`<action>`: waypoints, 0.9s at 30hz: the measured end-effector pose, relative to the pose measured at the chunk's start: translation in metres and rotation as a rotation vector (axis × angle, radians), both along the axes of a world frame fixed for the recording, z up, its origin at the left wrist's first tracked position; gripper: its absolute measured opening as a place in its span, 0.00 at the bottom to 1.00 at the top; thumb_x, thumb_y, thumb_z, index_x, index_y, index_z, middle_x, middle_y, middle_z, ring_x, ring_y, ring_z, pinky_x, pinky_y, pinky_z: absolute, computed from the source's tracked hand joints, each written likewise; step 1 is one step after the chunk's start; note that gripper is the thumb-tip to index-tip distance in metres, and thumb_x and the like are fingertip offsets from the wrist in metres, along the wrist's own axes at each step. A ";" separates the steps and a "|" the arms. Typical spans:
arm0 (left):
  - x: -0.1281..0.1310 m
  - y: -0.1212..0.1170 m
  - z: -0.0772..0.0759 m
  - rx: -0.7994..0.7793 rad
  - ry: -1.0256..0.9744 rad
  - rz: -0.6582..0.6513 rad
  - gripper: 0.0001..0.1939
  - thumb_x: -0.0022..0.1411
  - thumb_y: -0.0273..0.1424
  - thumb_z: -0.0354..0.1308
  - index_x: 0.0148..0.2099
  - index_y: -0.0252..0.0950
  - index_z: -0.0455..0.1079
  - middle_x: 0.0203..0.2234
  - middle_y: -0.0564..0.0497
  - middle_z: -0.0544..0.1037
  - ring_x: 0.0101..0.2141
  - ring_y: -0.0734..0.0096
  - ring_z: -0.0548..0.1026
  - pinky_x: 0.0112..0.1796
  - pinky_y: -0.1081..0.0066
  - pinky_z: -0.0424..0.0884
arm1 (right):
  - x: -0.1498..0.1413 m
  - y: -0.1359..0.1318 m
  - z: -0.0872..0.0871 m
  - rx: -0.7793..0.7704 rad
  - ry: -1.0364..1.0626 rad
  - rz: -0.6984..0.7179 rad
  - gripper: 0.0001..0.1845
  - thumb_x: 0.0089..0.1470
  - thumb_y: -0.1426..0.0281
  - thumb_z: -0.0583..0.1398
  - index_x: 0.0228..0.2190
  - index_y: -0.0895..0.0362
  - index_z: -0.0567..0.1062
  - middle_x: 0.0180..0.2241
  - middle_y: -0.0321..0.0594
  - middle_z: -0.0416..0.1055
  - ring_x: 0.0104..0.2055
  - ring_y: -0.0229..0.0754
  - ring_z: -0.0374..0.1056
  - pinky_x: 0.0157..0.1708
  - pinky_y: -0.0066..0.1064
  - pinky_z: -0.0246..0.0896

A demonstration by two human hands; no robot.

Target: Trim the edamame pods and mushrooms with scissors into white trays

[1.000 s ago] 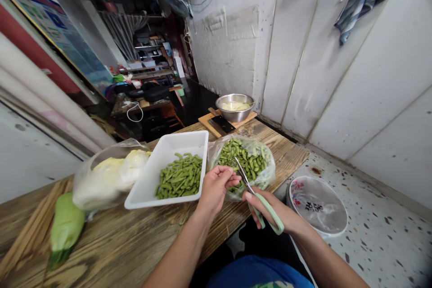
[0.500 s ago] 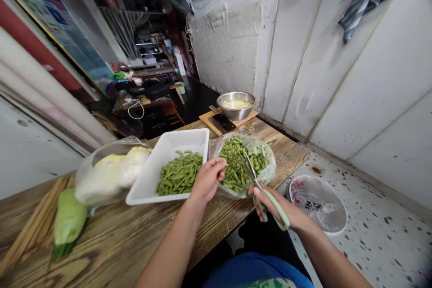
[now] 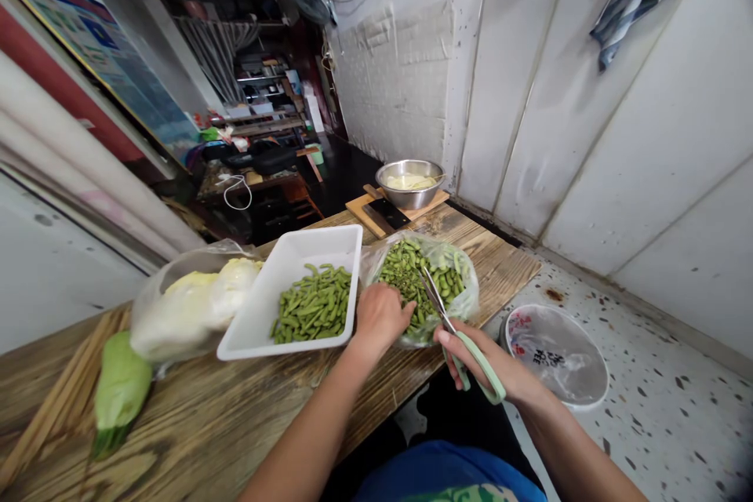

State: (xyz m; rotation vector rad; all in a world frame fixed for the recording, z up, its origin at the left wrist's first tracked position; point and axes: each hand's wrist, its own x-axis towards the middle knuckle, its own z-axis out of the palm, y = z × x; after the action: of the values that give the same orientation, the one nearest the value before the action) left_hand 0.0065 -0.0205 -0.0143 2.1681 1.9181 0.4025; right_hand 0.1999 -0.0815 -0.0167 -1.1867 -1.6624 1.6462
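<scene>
A clear plastic bag (image 3: 471, 300) with its mouth spread wide holds green soybean pods (image 3: 405, 260) and small trimmed bits. My left hand (image 3: 381, 315) reaches over the bag's near left side, fingers down at the pods and slightly apart, with nothing visible between them. In my right hand (image 3: 471, 353) is a pair of scissors (image 3: 479, 365) with pale green handles. Its blades are parted a little and point over the bag. Left of the bag, a white plastic tray (image 3: 247, 329) holds a heap of whole pods (image 3: 314, 304).
A bagged cabbage-like vegetable (image 3: 200, 298), a green squash (image 3: 121, 388) and wooden sticks (image 3: 64, 400) lie at left. Behind the bag, a cleaver (image 3: 385, 213) and a steel bowl (image 3: 410, 187) rest on a board (image 3: 361, 209). A lined bucket (image 3: 556, 357) stands on the floor at right.
My left hand has moved from a raised pinch beside the tray, right and down to the pods in the bag. The right hand and scissors are nearly unchanged.
</scene>
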 end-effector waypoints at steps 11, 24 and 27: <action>0.006 0.005 -0.007 -0.019 -0.407 -0.059 0.07 0.57 0.25 0.58 0.32 0.36 0.78 0.34 0.44 0.82 0.39 0.58 0.77 0.44 0.63 0.69 | 0.001 0.000 -0.003 0.031 -0.050 -0.023 0.32 0.56 0.37 0.50 0.33 0.55 0.64 0.21 0.30 0.63 0.19 0.34 0.62 0.22 0.27 0.60; -0.002 -0.007 0.002 -0.148 -0.942 0.009 0.18 0.59 0.44 0.59 0.31 0.33 0.77 0.19 0.54 0.74 0.18 0.76 0.64 0.22 0.74 0.57 | 0.003 0.002 -0.003 0.219 -0.263 0.006 0.22 0.64 0.49 0.51 0.30 0.54 0.63 0.24 0.34 0.64 0.24 0.38 0.64 0.26 0.30 0.61; -0.004 -0.012 0.010 -0.055 -0.763 -0.057 0.13 0.61 0.37 0.57 0.31 0.36 0.80 0.27 0.51 0.82 0.31 0.65 0.77 0.36 0.69 0.69 | 0.003 0.001 0.004 0.313 -0.341 0.008 0.21 0.65 0.51 0.51 0.30 0.55 0.65 0.29 0.38 0.67 0.31 0.42 0.67 0.34 0.34 0.62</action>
State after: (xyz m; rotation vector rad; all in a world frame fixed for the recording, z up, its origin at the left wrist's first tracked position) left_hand 0.0021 -0.0321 -0.0045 1.6652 1.4059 0.9784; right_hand 0.2027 -0.0805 -0.0130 -1.3506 -2.0429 1.1739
